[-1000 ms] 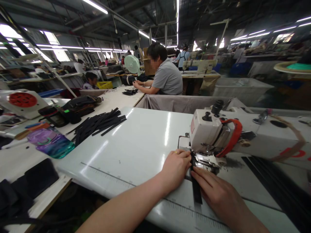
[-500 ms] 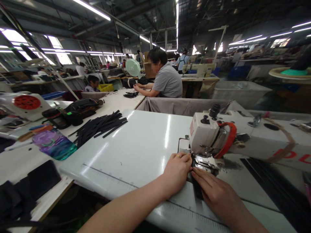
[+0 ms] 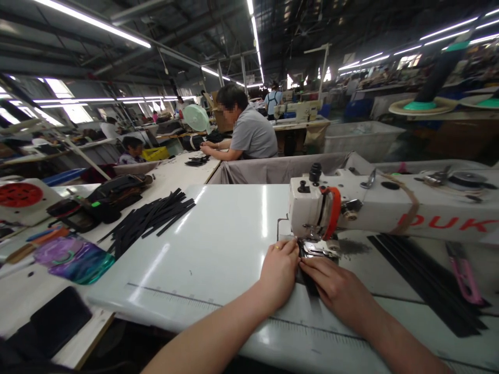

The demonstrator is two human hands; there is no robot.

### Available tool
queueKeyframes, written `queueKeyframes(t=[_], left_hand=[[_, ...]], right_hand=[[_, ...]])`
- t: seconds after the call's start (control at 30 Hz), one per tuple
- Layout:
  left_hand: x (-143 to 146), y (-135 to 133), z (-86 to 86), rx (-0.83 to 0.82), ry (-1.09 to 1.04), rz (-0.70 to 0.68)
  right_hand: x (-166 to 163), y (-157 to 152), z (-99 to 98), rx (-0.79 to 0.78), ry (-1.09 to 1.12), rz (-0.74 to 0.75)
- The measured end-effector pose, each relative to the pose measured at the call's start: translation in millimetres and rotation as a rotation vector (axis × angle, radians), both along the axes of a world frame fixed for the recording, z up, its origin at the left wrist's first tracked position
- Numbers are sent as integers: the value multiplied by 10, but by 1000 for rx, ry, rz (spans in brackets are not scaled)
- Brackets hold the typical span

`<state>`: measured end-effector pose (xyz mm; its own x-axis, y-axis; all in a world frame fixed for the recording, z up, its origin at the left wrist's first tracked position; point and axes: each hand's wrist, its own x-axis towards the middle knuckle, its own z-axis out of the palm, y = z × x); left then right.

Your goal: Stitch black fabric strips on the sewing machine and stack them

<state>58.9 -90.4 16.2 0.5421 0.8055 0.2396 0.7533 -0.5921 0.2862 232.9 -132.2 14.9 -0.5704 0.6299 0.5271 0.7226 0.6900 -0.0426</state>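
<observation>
A narrow black fabric strip (image 3: 310, 284) lies on the pale machine table (image 3: 226, 244), running under the metal foot and guide (image 3: 316, 249) of a white sewing machine (image 3: 306, 208). On the strip's left side, close to the needle area, my left hand (image 3: 279, 270) presses down with its fingers bent and together. My right hand (image 3: 337, 285) guides the same strip from the right, fingertips closed against its edge beside the foot. Both hands nearly meet there. The strip's far end is hidden by the hands and machine head.
More black strips (image 3: 421, 285) and pink-handled thread snips (image 3: 465, 280) lie right of the machine. A pile of black strips (image 3: 150, 218) and a purple-teal pouch (image 3: 72, 259) are at left. A co-worker (image 3: 255, 130) sits ahead beyond a grey cloth-lined bin (image 3: 265, 169).
The camera view has turned to the right, so the machine and hands appear further left and the snips show fully. Both hands keep their place on the strip at the foot.
</observation>
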Motion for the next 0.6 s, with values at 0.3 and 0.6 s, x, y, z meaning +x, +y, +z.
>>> queueKeyframes(t=[0.3,0.6], left_hand=[[13,85,-19,-2,-51,-9],[14,86,-10,-10,-86,-17]], right_hand=[[143,41,18,-174,169,117],[174,129,-30,-136,160,53]])
